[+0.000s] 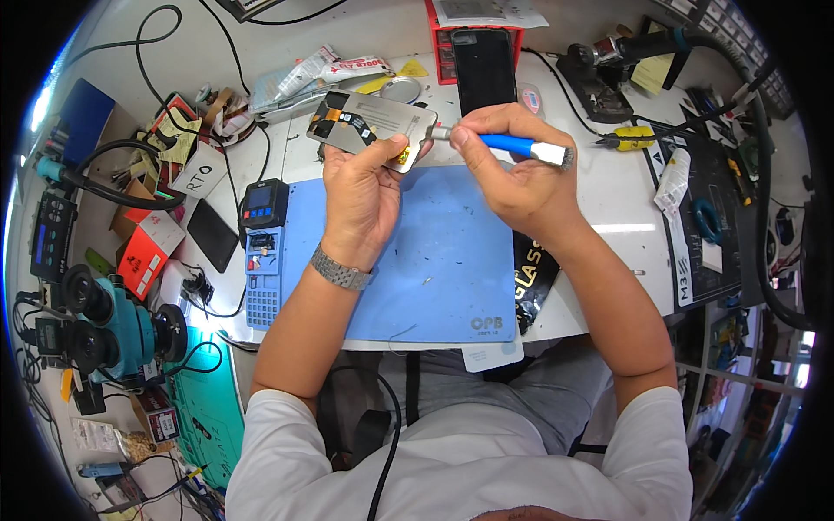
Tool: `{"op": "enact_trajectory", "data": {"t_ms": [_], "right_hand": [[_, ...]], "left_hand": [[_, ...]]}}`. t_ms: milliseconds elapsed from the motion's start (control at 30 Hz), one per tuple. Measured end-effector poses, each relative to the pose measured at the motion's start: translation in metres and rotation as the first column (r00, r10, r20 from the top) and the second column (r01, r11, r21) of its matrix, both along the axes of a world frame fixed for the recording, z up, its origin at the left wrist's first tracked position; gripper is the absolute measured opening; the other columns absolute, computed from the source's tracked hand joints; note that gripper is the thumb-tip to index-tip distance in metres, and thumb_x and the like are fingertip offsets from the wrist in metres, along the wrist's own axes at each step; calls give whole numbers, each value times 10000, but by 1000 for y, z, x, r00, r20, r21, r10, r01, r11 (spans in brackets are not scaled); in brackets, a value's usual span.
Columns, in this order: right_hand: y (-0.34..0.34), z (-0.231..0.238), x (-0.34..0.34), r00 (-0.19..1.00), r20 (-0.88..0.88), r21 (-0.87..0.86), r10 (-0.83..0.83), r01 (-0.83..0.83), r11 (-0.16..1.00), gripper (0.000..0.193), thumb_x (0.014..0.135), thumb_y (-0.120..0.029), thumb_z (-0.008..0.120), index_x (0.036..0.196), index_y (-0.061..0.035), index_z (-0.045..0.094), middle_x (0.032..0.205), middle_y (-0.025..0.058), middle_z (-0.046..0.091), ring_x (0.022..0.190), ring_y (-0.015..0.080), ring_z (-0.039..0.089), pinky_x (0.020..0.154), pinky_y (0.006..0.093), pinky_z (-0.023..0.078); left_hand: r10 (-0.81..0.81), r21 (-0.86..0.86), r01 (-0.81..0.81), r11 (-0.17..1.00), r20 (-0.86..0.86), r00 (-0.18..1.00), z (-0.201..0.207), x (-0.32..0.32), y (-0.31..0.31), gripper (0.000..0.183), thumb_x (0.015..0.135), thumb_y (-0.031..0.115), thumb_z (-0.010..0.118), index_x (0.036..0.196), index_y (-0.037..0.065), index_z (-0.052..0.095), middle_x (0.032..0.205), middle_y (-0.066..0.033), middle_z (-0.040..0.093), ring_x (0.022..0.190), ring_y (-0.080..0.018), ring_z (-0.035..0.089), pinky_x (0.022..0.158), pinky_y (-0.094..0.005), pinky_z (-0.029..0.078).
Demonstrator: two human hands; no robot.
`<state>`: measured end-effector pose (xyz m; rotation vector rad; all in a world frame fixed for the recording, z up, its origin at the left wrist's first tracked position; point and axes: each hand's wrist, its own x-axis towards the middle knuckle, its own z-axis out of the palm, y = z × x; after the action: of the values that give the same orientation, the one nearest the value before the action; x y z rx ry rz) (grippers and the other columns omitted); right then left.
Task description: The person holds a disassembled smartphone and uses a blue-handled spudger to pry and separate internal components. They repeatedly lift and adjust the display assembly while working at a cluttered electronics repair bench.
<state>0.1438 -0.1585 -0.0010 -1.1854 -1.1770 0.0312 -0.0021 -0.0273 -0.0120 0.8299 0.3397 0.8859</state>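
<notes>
My left hand (360, 195) is closed round the edge of a phone screen assembly (391, 113), thumb on top. Its grey metal back faces up, with black and gold flex cable at one side. In my right hand (526, 187) is a blue-handled tool (506, 144) with a metal shaft at the front and a short brush at the back end. The tool's front end meets the right edge of the screen assembly; its very tip is too small to make out. Both hands are above the far part of a blue work mat (434, 252).
A dark phone (484, 69) leans on a red drawer box (441, 61) behind my right hand. On the left are a blue organizer (263, 260), a red-and-white box (152, 252) and a teal microscope (122, 326). A yellow-handled tool (627, 137) and black mat (734, 234) lie right.
</notes>
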Motion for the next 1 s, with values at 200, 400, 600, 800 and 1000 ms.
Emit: {"op": "enact_trajectory", "data": {"t_ms": [200, 400, 600, 800, 1000], "right_hand": [[0, 1, -1, 1000, 28, -12, 1, 0, 1000, 61, 907, -30, 798, 917, 7, 750, 888, 100, 779, 795, 163, 754, 734, 281, 585], [4, 2, 2, 995, 80, 39, -59, 56, 998, 58, 906, -23, 799, 923, 9, 754, 893, 103, 782, 807, 164, 758, 728, 284, 589], [6, 1, 7, 997, -24, 63, -76, 77, 995, 68, 896, -17, 803, 931, 18, 755, 900, 109, 784, 817, 165, 761, 741, 291, 591], [4, -1, 7, 1000, 2, 22, 15, -15, 1000, 80, 892, -15, 801, 949, 28, 766, 910, 119, 783, 823, 181, 763, 736, 296, 593], [2, 2, 0, 996, 84, 23, -15, 13, 1000, 50, 892, -9, 798, 914, 23, 767, 911, 108, 787, 816, 187, 764, 740, 302, 596]], "left_hand": [[-11, -3, 11, 1000, 13, 1000, 5, 1, -1, 508, 931, -163, 614, 1386, -2, 454, 1297, -188, 668, 1131, -323, 744, 970, -494, 691], [-30, 32, 29, 999, 29, 999, 6, 3, 0, 503, 934, -147, 629, 1384, -2, 457, 1277, -181, 677, 1131, -319, 744, 966, -500, 693], [-18, 16, 18, 1000, 18, 1000, 5, 4, -3, 494, 936, -144, 632, 1378, -2, 461, 1263, -184, 685, 1130, -316, 746, 967, -501, 693], [-30, 21, 30, 999, 21, 999, 3, 3, 1, 519, 939, -144, 631, 1401, -2, 441, 1281, -192, 674, 1152, -316, 738, 973, -501, 692], [-14, 4, 14, 1000, 21, 1000, 5, 2, 0, 518, 938, -152, 623, 1403, -4, 448, 1290, -195, 671, 1156, -317, 736, 978, -498, 689]]}}
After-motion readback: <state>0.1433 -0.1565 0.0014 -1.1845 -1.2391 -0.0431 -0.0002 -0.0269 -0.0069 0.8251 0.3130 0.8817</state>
